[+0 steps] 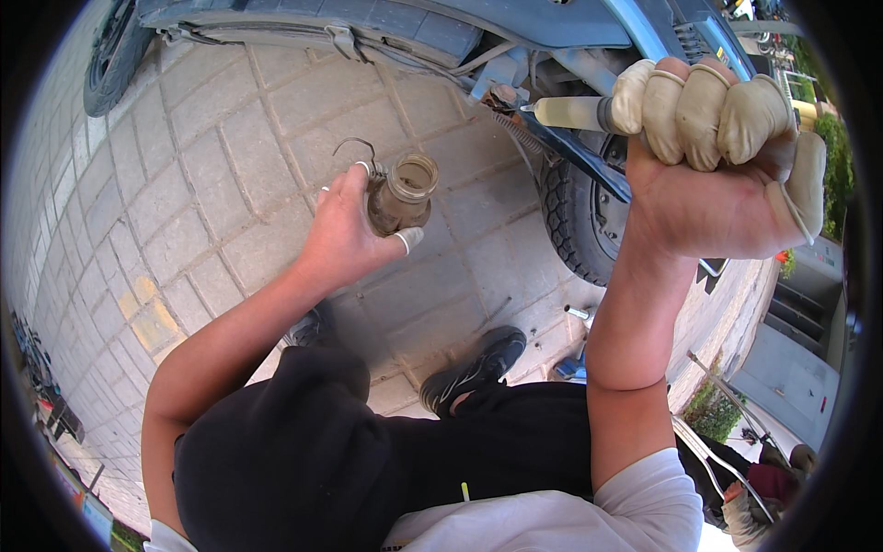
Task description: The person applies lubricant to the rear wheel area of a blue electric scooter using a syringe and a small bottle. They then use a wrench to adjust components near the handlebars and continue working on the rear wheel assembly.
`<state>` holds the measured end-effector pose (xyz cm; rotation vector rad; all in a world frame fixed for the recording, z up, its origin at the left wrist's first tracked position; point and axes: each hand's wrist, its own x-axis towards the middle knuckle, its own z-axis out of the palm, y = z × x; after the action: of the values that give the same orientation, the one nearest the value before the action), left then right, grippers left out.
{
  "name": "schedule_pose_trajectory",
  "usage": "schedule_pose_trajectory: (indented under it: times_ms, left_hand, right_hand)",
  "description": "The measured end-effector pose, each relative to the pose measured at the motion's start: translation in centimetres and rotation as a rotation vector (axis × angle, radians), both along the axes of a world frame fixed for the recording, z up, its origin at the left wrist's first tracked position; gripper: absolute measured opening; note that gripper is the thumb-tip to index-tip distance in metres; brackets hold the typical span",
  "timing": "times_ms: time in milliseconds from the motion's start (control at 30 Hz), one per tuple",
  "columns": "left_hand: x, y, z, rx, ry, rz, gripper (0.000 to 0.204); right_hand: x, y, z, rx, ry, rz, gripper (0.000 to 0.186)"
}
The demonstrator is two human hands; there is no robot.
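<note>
My left hand [342,228] is closed round a small glass jar [398,198] with an open mouth and brownish, murky walls. A bent wire hook [357,147] rises beside its neck. Up at the right, my right hand [713,156] is wrapped in a fist round a syringe [572,113] whose barrel looks filled with pale yellow liquid. The syringe points left, its tip close to a rusty brown fitting [501,97] on the underside of a blue vehicle [552,23]; whether they touch I cannot tell. Pale covers sit on several of my fingers.
A treaded wheel [570,225] stands below the vehicle's body, and another wheel [115,60] at the far left. A small metal tube [577,313] and a blue object [570,369] lie near my shoe [474,370]. Part of another person [768,483] shows at lower right.
</note>
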<state>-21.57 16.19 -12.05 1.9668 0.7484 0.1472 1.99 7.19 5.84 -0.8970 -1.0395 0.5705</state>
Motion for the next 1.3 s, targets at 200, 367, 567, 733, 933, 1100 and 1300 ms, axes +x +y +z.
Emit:
schedule_pose_trajectory:
  times_ms: [200,367,567,733,933,1100,1300]
  left_hand:
    - [0.0,-0.1,-0.2,-0.021,-0.024,0.009,0.068]
    - [-0.1,0.0,-0.3,-0.010,0.001,0.002,0.069]
    - [0.0,-0.2,0.0,-0.002,-0.003,0.005,0.069]
    - [0.1,-0.1,0.3,-0.005,-0.007,-0.001,0.068]
    - [1.4,0.3,1.2,0.075,0.049,-0.069,0.069]
    - [2.0,0.7,0.7,0.222,-0.004,-0.137,0.069]
    - [2.4,0.1,1.1,0.343,-0.126,-0.147,0.065]
  right_hand:
    - [-0.7,-0.1,-0.2,-0.019,0.003,0.000,0.043]
    - [-0.3,-0.1,0.0,-0.053,-0.032,0.103,0.043]
    - [-0.2,-0.1,0.0,-0.058,-0.029,0.114,0.046]
    - [0.2,-0.3,-0.2,-0.033,-0.017,0.119,0.047]
    - [-0.8,-1.7,1.8,-0.016,0.122,0.023,0.043]
    - [-1.9,-1.8,1.2,-0.058,0.188,0.098,0.045]
    - [-3.7,-1.1,-2.8,-0.053,0.347,0.186,0.054]
